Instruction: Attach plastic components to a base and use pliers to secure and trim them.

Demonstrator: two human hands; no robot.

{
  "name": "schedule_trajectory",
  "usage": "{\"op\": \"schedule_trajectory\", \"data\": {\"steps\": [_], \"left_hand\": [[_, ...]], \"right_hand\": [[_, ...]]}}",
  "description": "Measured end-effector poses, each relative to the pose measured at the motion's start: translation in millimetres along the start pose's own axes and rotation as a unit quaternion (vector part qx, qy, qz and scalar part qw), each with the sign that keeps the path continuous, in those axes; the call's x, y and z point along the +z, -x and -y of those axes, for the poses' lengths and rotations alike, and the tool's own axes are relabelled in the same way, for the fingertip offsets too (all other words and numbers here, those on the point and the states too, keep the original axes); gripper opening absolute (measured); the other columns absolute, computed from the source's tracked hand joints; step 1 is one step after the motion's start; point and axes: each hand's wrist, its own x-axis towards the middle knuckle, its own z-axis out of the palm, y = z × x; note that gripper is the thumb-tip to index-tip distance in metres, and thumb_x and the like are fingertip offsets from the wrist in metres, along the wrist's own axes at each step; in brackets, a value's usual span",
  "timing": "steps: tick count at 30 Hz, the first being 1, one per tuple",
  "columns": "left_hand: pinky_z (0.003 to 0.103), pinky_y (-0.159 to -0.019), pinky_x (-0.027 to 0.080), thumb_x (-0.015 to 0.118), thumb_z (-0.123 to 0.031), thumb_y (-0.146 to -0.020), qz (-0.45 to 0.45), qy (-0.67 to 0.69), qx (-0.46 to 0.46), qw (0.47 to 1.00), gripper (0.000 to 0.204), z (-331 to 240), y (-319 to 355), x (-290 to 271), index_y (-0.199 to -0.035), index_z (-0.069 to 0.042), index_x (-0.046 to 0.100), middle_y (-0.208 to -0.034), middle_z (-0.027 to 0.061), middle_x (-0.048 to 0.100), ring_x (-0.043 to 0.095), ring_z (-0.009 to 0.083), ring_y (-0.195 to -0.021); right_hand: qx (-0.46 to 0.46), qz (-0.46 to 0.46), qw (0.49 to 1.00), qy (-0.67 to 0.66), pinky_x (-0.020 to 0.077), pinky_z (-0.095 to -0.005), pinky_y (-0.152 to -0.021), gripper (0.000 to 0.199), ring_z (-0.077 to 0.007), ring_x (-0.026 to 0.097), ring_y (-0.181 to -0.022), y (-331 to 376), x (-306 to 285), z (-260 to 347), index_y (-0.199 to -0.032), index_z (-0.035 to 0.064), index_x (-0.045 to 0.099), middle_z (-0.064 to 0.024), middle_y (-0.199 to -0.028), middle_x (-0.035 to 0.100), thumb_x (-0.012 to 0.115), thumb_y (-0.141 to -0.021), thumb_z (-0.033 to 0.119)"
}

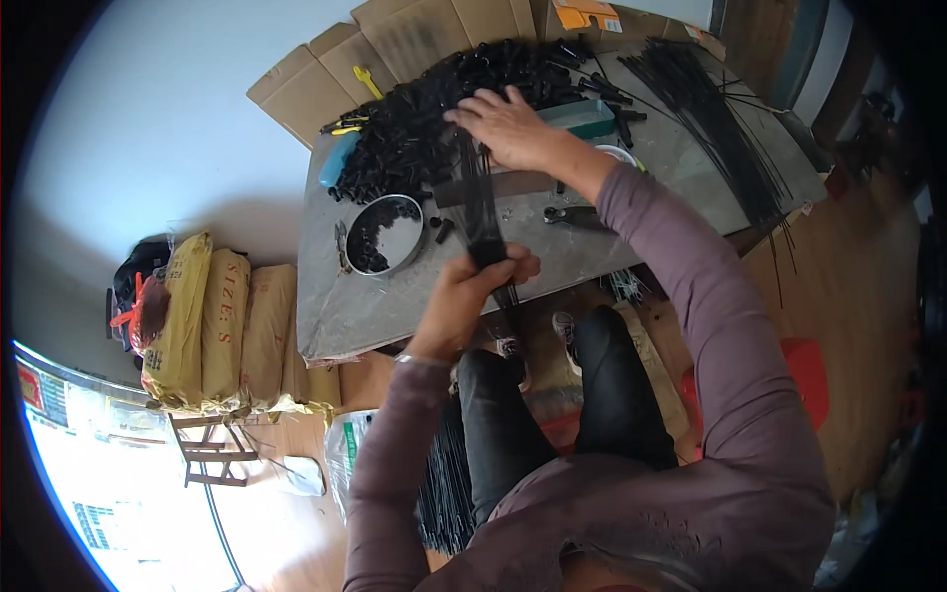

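Note:
My left hand [475,281] is closed round a bundle of thin black rods [477,197] near the table's front edge. The rods fan slightly toward the far side, and a dark band or sleeve shows just above my fist. Over the far ends of the rods, my right hand [505,128] is spread with fingers apart, palm down. It hovers at or touches the edge of a large heap of small black tube-like parts [395,148]; which of the two I cannot tell. Beneath the rods lies a flat grey-brown bar [518,184].
Left of the rods stands a round metal pan [421,242] with black bits. A dark hand tool [577,216], a teal tray [592,120] and more long black rods [705,128] lie on the grey table [330,296]. Cardboard [395,44] stands behind; yellow sacks [227,326] sit left.

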Motion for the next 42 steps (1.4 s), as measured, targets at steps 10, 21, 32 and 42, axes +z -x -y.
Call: {"op": "schedule_trajectory", "data": {"steps": [10, 21, 32, 42], "left_hand": [[0.034, -0.083, 0.054, 0.055, -0.01, -0.093, 0.049, 0.085, -0.122, 0.988, 0.03, 34, -31, -11, -0.118, 0.006, 0.053, -0.101, 0.0162, 0.065, 0.065, 0.0239, -0.09], [0.046, -0.101, 0.037, 0.079, -0.036, -0.07, -0.097, -0.553, 0.316, 0.765, 0.074, 28, -25, -14, -0.13, -0.004, 0.049, -0.123, 0.0204, 0.052, 0.044, 0.0391, -0.119], [0.04, -0.111, 0.025, 0.072, -0.064, -0.067, 0.0, -0.202, 0.142, 0.969, 0.114, -12, 9, -28, -0.146, 0.0, 0.02, -0.146, 0.0153, 0.034, 0.035, 0.0281, -0.134], [0.031, -0.09, 0.047, 0.057, -0.012, -0.094, -0.07, -0.13, 0.268, 0.952, 0.022, -55, 5, 26, -0.11, 0.0, 0.063, -0.1, 0.0123, 0.069, 0.065, 0.0203, -0.095]], "right_hand": [[0.092, 0.104, 0.459, -0.877, 0.0487, -0.0424, -0.094, 0.034, -0.0271, 0.06, -0.109, 30, -24, 9, -0.128, 0.0006, 0.048, -0.0128, -0.12, 0.058, 0.048, -0.097, 0.013], [0.059, 0.076, 0.586, -0.804, 0.0533, -0.0296, -0.079, 0.016, -0.0155, 0.065, -0.083, 70, -51, 69, -0.105, -0.0008, 0.06, -0.0081, -0.091, 0.066, 0.052, -0.095, 0.01], [0.017, 0.027, 0.639, -0.768, 0.0505, -0.0273, -0.079, 0.014, -0.0127, 0.062, -0.081, 104, -54, 89, -0.103, -0.0002, 0.06, -0.0053, -0.086, 0.066, 0.054, -0.095, 0.008], [-0.014, 0.137, 0.771, -0.622, 0.0472, -0.0302, -0.087, 0.035, -0.0161, 0.062, -0.089, 96, -52, 56, -0.112, -0.0023, 0.06, -0.0071, -0.095, 0.067, 0.066, -0.082, 0.015]]}}
